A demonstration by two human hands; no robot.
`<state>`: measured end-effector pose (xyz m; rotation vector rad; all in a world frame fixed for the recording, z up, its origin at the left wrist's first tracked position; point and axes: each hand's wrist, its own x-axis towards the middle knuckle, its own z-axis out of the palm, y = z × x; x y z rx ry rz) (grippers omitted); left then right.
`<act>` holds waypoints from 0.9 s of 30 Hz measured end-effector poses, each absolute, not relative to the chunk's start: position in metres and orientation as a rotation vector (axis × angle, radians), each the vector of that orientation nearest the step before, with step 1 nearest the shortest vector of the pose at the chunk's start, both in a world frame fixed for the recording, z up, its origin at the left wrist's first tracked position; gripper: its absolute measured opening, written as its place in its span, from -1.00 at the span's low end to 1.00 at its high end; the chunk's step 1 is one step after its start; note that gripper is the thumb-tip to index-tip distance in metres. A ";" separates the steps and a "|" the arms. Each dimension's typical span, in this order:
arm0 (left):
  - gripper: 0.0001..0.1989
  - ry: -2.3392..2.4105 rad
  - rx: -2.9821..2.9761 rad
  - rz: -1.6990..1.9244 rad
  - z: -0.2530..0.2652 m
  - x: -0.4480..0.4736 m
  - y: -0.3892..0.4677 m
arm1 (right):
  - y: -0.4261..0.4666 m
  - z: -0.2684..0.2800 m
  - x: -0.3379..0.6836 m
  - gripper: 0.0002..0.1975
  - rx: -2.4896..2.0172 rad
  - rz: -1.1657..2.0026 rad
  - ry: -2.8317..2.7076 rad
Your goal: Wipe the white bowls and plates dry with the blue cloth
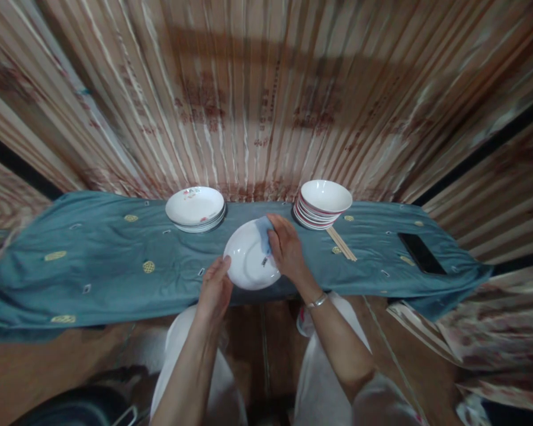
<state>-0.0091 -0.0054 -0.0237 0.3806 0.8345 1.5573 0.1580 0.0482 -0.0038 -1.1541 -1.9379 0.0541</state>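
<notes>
A white plate is held up over the front edge of the table, its underside with a small dark mark turned toward me. My left hand grips the plate's left rim, thumb on the face I see. At the upper right rim, my right hand presses a grey-blue cloth against the plate, its fingers closed on the cloth. Behind to the left sits a stack of white plates with red floral decoration. A stack of white bowls with red bands stands behind my right hand.
Several wooden chopsticks lie beside the bowls. Farther right is a black phone. A teal patterned cloth covers the long narrow table. A pleated curtain hangs right behind it. My knees are under the front edge.
</notes>
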 end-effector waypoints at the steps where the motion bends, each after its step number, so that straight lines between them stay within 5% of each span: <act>1: -0.72 0.822 0.355 1.572 -0.026 -0.011 -0.005 | 0.048 -0.007 0.159 -0.54 -1.160 0.054 -1.923; 6: -0.78 0.782 0.209 1.643 -0.029 -0.019 0.003 | 0.042 -0.026 0.148 -0.46 -1.221 0.034 -1.934; 17: -0.56 0.686 -0.052 1.634 -0.015 -0.035 0.013 | 0.010 -0.056 0.105 -0.32 -1.224 0.054 -2.002; 27: -0.57 0.644 0.024 1.643 -0.024 -0.045 0.016 | -0.009 -0.060 0.081 -0.41 -1.167 -0.043 -2.145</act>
